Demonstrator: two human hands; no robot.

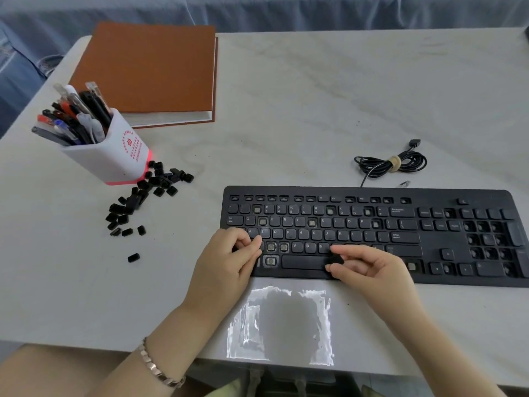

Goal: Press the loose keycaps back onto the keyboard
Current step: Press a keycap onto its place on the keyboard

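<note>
White table (315,110); L hand (229,262) curled on keyboard (429,270), R hand (369,267) pinching keycap (335,258).

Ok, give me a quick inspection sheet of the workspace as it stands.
Surface: pale marbled table, a few dark specks.
Job's things: black keyboard with many bare switch sockets; pile of loose keycaps beside the pen cup, one stray keycap nearer the front.
Clutter: pen cup, brown book, clear plastic bag at the front edge.
Grippers: left hand at the keyboard's left end; right hand pinching a black keycap over the spacebar.
Cables: coiled keyboard cable, tied, behind the keyboard.
Surroundings: blue-grey cloth behind the table.
</note>
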